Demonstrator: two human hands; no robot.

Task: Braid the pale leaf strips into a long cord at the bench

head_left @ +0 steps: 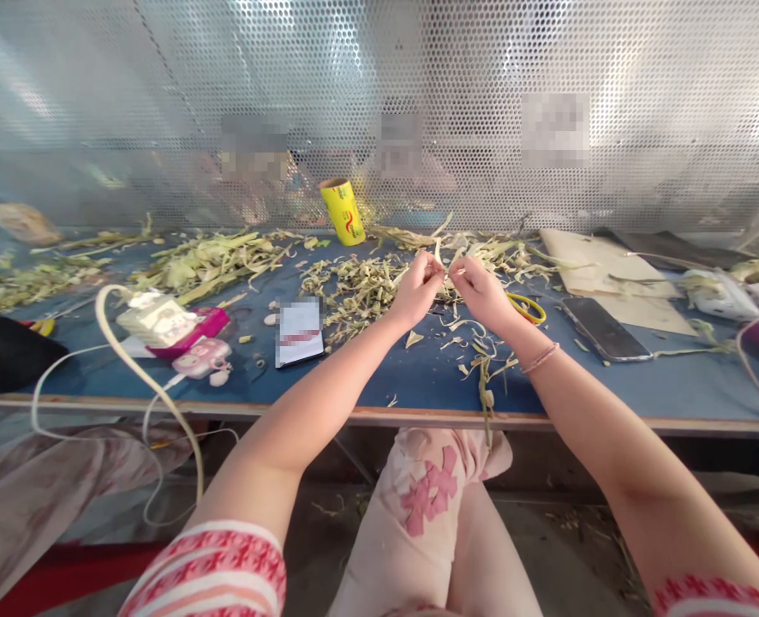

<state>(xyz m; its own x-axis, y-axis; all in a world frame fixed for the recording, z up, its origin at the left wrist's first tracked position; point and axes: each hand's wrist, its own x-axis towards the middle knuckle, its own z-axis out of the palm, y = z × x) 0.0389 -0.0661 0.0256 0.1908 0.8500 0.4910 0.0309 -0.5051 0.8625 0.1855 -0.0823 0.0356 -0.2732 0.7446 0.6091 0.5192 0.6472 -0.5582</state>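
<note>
Reference point: the yellow cylinder [344,212], standing near the back of the blue table [675,392], with a perforated metal screen [469,77] behind it. Far to the cylinder's left and nearer the front sits a black object [10,353], not identifiable. Also far left of the cylinder lies a loose spread of green stems [38,278]. Less far left of the cylinder and well forward, a pale block [154,315] rests on a magenta item [216,324], with a pink case [205,356] close by. Left of the cylinder is a pile of long, pale green leaves [212,261]. Forward and slightly left of the cylinder, a phone [300,330] shows a lit screen. Short, twisted plant pieces [360,296] form a heap just in front of the cylinder, extending to its right. Right and forward of the cylinder, the left hand [418,291] pinches a pale strip [438,250] between thumb and fingers. Farther right of the cylinder is the right hand [481,290], fingers bent inward; whether they close on a piece, I cannot tell. Both sets of fingertips are near each other. Farthest right of the cylinder, in order: a yellow ring [539,307], a brown sheet [594,270], a dark phone [604,328] lying flat, and a white plastic bag [721,296].
</note>
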